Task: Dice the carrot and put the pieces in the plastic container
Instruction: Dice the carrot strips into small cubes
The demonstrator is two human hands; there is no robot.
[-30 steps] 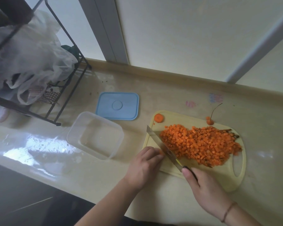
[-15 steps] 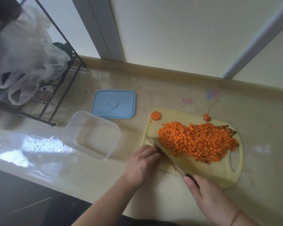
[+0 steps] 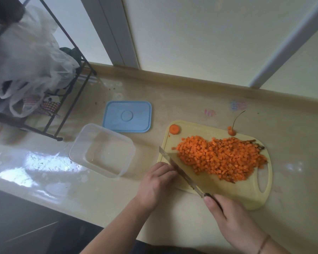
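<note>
- I stand at a pale beige counter (image 3: 292,143), glossy enough to throw back bright window glare on its left part.
- Behind the counter a low beige upstand (image 3: 191,81) runs along the wall.
- Above that upstand I see off-white wall panels (image 3: 200,33), split by grey frame strips (image 3: 110,30), one upright and one slanting at the right.
- At the counter's left end stands a black wire rack (image 3: 70,99).
- Crumpled translucent plastic bags (image 3: 26,57) fill that rack, with a checked cloth (image 3: 50,105) low inside it.
- Faint pink and blue marks (image 3: 238,105) sit on the counter near the upstand.
- Below the counter's near edge the floor (image 3: 26,226) looks dark.
</note>
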